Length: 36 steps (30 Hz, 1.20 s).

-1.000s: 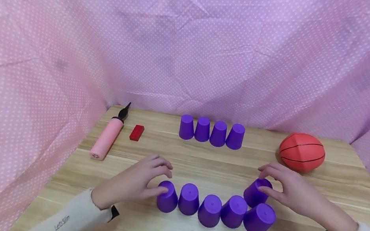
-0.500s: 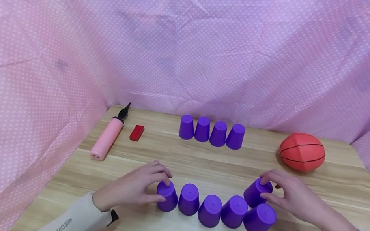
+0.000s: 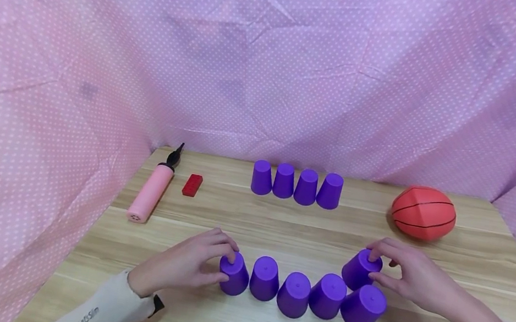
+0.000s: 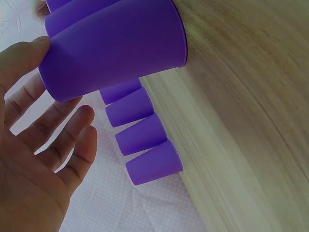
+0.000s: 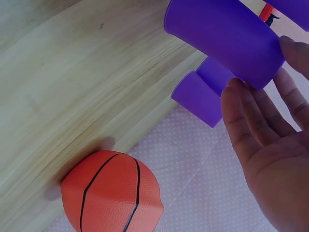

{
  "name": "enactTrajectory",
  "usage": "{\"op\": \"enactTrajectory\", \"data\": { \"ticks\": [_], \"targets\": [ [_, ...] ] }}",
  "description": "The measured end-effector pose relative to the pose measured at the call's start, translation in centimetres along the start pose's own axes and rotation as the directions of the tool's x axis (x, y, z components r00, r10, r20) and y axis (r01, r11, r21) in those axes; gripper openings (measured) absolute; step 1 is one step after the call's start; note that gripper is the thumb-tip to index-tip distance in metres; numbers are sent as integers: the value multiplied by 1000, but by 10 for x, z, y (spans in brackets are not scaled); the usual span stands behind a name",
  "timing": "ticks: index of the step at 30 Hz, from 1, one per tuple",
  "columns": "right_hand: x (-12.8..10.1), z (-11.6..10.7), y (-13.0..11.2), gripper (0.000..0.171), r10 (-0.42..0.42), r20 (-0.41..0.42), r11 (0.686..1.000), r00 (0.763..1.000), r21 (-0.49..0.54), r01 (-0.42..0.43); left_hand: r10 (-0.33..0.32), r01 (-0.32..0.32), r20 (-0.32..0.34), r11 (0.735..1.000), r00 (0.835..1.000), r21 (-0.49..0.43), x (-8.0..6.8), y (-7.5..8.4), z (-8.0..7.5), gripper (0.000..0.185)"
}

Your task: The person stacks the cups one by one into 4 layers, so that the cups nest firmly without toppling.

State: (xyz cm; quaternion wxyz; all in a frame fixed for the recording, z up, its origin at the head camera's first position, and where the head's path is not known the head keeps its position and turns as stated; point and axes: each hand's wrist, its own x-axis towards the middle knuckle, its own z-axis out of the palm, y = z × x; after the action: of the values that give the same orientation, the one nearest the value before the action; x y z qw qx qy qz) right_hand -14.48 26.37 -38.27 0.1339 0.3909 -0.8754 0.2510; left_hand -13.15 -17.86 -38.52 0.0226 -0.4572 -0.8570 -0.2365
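Head view: looked forward and down from above the near edge of the desk (image 3: 249,221), taking in its whole width up to the dotted backdrop (image 3: 272,63). Left wrist view: sat very close beside the left hand (image 4: 34,159), low over the desk, aimed past the nearest cup (image 4: 116,48) toward the far row of cups (image 4: 145,140), also seen from the head (image 3: 296,184). Right wrist view: equally close, faced the ball (image 5: 113,193), shared with the head view (image 3: 423,212).

Purple cups (image 3: 294,294), orange ball (image 3: 423,213), pink pump (image 3: 150,193), red brick (image 3: 192,185).
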Motion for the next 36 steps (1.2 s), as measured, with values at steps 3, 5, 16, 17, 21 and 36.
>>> {"op": "enactTrajectory", "data": {
  "ticks": [3, 5, 16, 17, 21, 36],
  "targets": [
    [0, 1, 0, 41, -3, -5, 1000, 1000, 6, 3, 8, -8, -11, 1000, 1000, -4, -2, 0, 0, 22],
    [-1, 1, 0, 40, -4, -8, 1000, 1000, 12, 4, 22, -22, -25, 1000, 999, -6, -3, 0, 0, 22],
    [-3, 3, 1, 39, 7, -1, 1000, 1000, 4, -7, -25, 25, -15, 1000, 1000, 2, -5, 5, -1, 20],
    [-2, 3, 0, 39, 6, -1, 1000, 1000, 3, -6, -31, 31, -12, 1000, 999, 1, -6, 5, -1, 20],
    [-1, 4, -1, 38, -4, -10, 1000, 1000, -3, 4, -67, 67, 2, 998, 998, 3, -7, 7, -5, 19],
    [25, -3, -8, 37, -102, -75, 994, 992, -39, 99, -96, 108, -147, 991, 984, 75, 19, -1, -40, 22]
  ]
}}
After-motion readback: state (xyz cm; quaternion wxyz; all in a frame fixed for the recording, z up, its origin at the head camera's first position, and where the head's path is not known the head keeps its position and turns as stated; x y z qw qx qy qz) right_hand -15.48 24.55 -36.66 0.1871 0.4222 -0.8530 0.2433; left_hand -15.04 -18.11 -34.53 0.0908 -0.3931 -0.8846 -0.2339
